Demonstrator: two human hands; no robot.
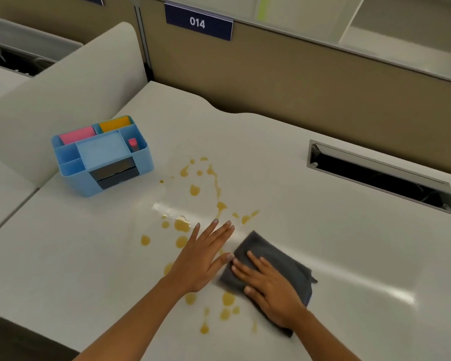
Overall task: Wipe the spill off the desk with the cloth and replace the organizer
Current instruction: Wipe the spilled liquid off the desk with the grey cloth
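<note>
Two hands (flat) (268, 287), one cloth (284, 259)

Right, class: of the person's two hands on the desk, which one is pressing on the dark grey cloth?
The right hand lies flat on the dark grey cloth; the left hand rests on bare white desk.

Dark grey cloth (276, 259), amber-yellow spill (193, 190), white desk (310, 243), light blue organizer (102, 156), navy sign (198, 22)
</note>
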